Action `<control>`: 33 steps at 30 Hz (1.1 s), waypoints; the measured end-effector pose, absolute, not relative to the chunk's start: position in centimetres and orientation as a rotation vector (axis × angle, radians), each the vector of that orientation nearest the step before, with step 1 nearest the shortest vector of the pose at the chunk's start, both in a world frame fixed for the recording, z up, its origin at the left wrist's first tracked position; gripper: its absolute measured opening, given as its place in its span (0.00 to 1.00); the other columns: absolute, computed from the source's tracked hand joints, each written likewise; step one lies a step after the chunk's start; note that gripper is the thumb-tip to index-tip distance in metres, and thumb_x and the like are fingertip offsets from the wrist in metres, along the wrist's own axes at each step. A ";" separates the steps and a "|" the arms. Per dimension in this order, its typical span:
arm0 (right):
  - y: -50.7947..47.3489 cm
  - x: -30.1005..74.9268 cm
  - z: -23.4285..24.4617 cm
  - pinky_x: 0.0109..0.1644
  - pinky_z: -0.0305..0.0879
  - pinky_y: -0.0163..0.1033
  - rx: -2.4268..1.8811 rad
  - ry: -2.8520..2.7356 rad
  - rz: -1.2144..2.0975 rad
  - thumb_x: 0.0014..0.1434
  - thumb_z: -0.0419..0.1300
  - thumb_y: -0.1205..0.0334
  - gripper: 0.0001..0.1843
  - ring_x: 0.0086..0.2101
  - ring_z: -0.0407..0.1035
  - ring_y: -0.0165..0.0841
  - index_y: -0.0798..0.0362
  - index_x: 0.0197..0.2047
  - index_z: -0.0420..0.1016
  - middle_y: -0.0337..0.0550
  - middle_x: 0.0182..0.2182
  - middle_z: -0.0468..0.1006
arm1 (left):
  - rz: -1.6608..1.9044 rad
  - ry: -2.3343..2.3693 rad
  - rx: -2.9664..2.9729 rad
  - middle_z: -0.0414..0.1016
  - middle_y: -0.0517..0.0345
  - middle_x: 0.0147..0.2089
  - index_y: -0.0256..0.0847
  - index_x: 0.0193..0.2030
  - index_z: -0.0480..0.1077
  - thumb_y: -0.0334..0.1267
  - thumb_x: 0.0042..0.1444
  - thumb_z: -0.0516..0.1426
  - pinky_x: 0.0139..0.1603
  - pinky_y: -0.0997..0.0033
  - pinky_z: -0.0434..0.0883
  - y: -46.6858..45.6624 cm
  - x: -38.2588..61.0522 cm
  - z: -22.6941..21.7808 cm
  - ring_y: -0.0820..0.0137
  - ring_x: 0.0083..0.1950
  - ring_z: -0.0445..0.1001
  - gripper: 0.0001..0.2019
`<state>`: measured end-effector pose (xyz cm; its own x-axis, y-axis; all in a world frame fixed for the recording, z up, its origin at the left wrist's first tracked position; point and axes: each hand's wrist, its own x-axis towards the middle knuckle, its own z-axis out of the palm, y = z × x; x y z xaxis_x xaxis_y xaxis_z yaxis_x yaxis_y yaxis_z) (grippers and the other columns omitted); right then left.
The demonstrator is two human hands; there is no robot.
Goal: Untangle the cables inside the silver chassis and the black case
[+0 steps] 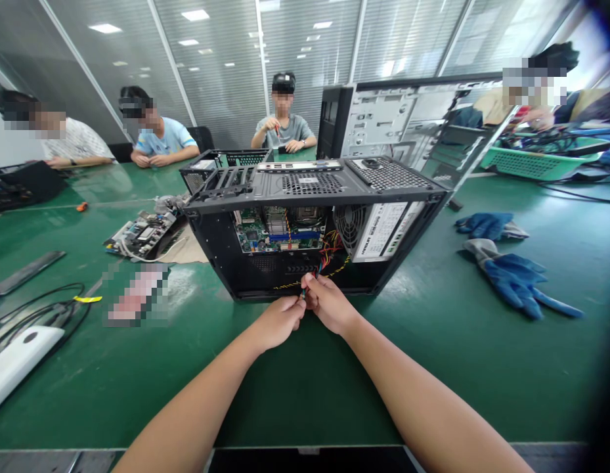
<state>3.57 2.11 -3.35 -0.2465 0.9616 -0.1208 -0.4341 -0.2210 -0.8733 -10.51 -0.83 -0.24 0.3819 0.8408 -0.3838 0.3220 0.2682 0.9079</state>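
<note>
An open black computer case lies on its side on the green table, showing a motherboard, a fan and a silver power supply. A bundle of red, yellow and black wires runs out of the case to the front edge. My left hand and my right hand meet at that edge, both pinched closed on the end of the wire bundle.
A loose circuit board lies left of the case, with black cables and a white device further left. Blue work gloves lie on the right. A removed side panel stands behind the case. Several other people sit around the table.
</note>
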 end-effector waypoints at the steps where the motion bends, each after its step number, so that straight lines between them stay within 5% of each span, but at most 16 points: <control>1: 2.1 3.6 -3.3 0.23 0.44 0.33 -0.850 -0.893 1.686 0.48 0.66 0.41 0.23 0.18 0.47 0.24 0.53 0.29 0.68 0.27 0.14 0.50 | 0.476 1.172 1.234 0.48 0.71 0.19 0.42 0.27 0.53 0.47 0.62 0.47 0.20 0.77 0.46 -0.9 -10.5 -0.1 0.79 0.18 0.44 0.15; 16: 2.1 3.9 -3.1 0.24 0.45 0.34 -0.762 -0.876 1.740 0.51 0.66 0.46 0.18 0.19 0.48 0.24 0.53 0.30 0.70 0.28 0.15 0.51 | 0.490 1.012 1.041 0.48 0.72 0.18 0.43 0.30 0.54 0.49 0.61 0.48 0.14 0.79 0.42 -1.0 -11.0 0.7 0.81 0.12 0.43 0.14; 33: 2.2 3.5 -3.6 0.24 0.43 0.34 -0.901 -0.984 1.605 0.51 0.64 0.44 0.20 0.18 0.45 0.24 0.52 0.30 0.67 0.27 0.15 0.51 | 0.487 1.393 2.015 0.62 0.61 0.25 0.41 0.27 0.56 0.41 0.64 0.44 0.31 0.70 0.53 -0.6 -10.9 -0.7 0.71 0.27 0.60 0.14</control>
